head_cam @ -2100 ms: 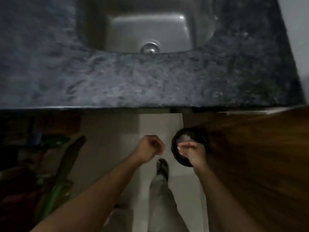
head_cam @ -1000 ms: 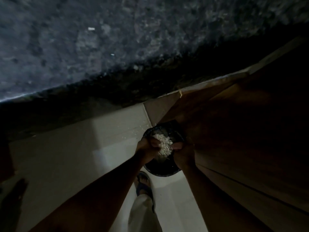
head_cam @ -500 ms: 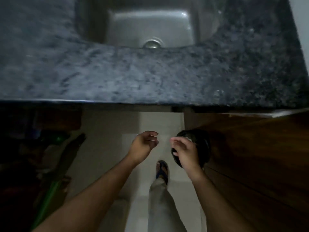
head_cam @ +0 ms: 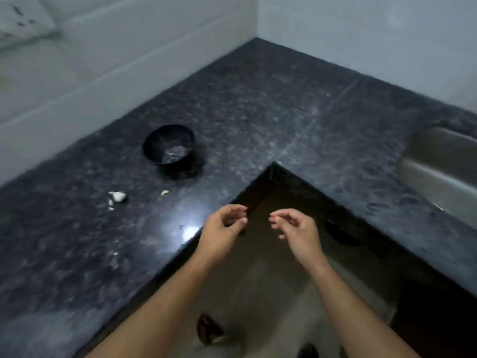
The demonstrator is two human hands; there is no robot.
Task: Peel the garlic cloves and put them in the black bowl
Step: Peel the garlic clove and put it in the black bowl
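Observation:
A black bowl (head_cam: pixel 169 145) stands on the dark granite counter (head_cam: pixel 258 112) at the left, something pale showing at its bottom. Nearer to me lie an unpeeled garlic clove (head_cam: pixel 118 196) with small white skin scraps, and a small pale clove (head_cam: pixel 165 193) to its right. My left hand (head_cam: pixel 223 232) and my right hand (head_cam: pixel 294 228) hover side by side over the counter's inner corner, fingers loosely curled, holding nothing that I can see. Both hands are well in front of the bowl and the cloves.
The counter is L-shaped and meets white tiled walls (head_cam: pixel 103 60) at the back. A steel sink (head_cam: pixel 444 166) is sunk in at the right. Below the inner corner lies the floor, with sandalled feet (head_cam: pixel 206 329) on it.
The view has swung up from the floor and the round black container of peels to the countertop. My hands have risen to counter height and are apart, holding nothing.

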